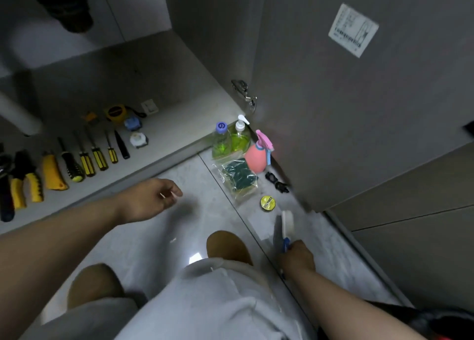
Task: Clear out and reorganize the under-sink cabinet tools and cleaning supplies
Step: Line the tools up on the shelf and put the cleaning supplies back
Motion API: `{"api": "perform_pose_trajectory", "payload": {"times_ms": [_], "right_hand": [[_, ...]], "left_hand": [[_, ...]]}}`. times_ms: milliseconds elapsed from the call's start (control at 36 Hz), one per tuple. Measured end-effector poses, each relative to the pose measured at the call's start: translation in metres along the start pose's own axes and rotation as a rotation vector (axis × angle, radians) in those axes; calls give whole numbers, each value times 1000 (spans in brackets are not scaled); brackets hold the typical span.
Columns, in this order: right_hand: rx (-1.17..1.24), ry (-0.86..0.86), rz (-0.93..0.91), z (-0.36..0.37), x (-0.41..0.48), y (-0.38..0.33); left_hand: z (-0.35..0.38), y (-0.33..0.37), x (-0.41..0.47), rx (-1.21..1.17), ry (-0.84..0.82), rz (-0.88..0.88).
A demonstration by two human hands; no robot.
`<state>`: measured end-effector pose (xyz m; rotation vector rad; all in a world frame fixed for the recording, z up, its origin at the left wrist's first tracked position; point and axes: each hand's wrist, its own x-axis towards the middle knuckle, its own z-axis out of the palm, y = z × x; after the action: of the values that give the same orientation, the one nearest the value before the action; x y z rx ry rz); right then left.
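Observation:
My right hand (297, 258) grips the blue handle of a white scrub brush (286, 221), whose head rests on the floor tiles. My left hand (154, 198) hovers over the floor in front of the cabinet, fingers loosely curled and holding nothing. Inside the cabinet (164, 134) lie yellow-handled pliers (25, 185), a yellow utility knife (52, 172), several screwdrivers (95, 154) and tape measures (116, 112) in a row. On the floor stand two green soap bottles (230, 142) and a pink spray bottle (259, 154), with a pack of green sponges (239, 180).
The open cabinet door (346, 95) stands right of the bottles, with a paper label on it. A yellow round tin (268, 203) and small black clips (278, 183) lie by the door. My knees and tan slippers (228, 244) fill the near floor. A drain pipe hangs at top left.

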<state>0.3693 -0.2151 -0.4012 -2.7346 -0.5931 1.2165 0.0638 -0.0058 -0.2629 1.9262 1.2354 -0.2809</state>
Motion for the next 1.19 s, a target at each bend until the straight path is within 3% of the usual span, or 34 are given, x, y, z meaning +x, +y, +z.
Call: {"api": "perform_pose_trajectory", "payload": {"times_ms": [111, 250, 389, 500, 778, 917, 1194], "right_hand": [[-40, 4, -155, -18, -20, -12], [-115, 39, -400, -40, -56, -84], [14, 16, -600, -51, -81, -183], [-111, 21, -713, -42, -87, -272], [-431, 58, -800, 28, -57, -415], [-459, 68, -784, 62, -41, -438], [-390, 174, -774, 90, -20, -451]], "left_hand": [[-34, -5, -18, 179, 3, -29], [-64, -20, -40, 385, 34, -35], [-76, -49, -49, 380, 70, -81], [-71, -79, -44, 323, 76, -166], [-29, -131, -12, 345, 81, -323], [-12, -136, -4, 382, 60, -357], [-6, -121, 7, 187, 11, -451]]}}
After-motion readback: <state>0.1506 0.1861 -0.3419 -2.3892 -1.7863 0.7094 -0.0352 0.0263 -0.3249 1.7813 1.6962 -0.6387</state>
